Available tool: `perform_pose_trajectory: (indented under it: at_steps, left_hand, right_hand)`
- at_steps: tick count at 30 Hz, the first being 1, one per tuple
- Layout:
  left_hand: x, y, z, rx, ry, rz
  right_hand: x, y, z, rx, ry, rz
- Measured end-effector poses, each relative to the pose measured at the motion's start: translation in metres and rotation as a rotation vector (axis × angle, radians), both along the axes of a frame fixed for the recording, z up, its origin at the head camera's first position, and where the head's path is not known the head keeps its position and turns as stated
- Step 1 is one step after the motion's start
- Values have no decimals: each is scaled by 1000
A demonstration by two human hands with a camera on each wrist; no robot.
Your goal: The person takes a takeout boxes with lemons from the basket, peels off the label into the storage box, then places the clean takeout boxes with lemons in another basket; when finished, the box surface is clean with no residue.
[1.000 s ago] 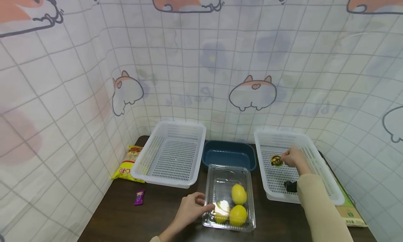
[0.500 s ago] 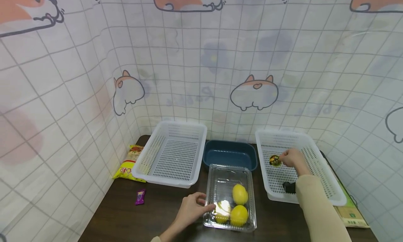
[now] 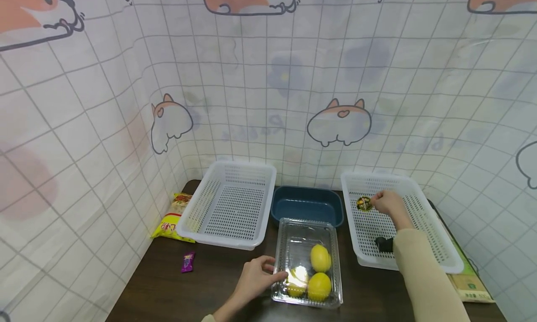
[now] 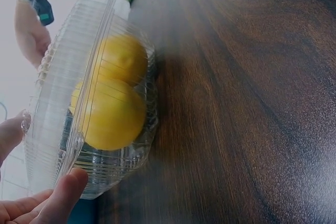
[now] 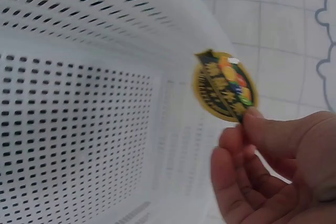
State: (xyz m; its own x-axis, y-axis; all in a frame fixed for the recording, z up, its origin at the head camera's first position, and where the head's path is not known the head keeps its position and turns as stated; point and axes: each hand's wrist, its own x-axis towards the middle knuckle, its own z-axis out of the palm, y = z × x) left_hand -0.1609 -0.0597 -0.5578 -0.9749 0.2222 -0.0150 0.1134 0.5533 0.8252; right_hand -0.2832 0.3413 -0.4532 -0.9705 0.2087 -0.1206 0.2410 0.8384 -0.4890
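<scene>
The right hand (image 3: 390, 207) has shifted slightly toward the tiled backdrop (image 3: 277, 147), taking the round label (image 5: 226, 86) along. Thumb and fingers pinch the label's edge, covering a sliver; its small print is blurred. It hangs above the floor of the right white basket (image 3: 375, 262). The left hand (image 3: 253, 277), thumb on top, grips the left edge of the clear container (image 3: 295, 243); glare veils one yellow fruit (image 3: 295, 290) inside.

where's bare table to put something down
Bare dark wood tabletop lies between the small purple packet and the left fingers, with a narrower strip between the clear plastic fruit box and the rectangular white perforated basket on the right. Behind the box, the dark blue rectangular basin crowds the space.
</scene>
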Motion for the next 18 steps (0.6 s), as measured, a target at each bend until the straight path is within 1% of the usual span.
perform_pose_trajectory:
  at_steps: [2, 5, 7, 10, 12, 18]
  left_hand:
    - [0, 0, 0, -1, 0, 2]
    - [-1, -1, 0, -7, 2, 9]
    - [-2, -2, 1, -6, 6, 15]
    - [-2, -2, 0, -5, 8, 17]
    - [-2, -2, -1, -3, 8, 11]
    - [0, 0, -5, 10, -7, -13]
  right_hand:
    - [-2, -8, 4, -16, 72, -7]
    - [-10, -24, 8, -36, 176, -1]
    - [-17, -36, 7, -54, 201, 31]
    - [-26, -53, 1, -52, 189, 83]
    - [-30, -62, -7, -40, 161, 108]
    - [-33, -76, -28, -37, 92, 134]
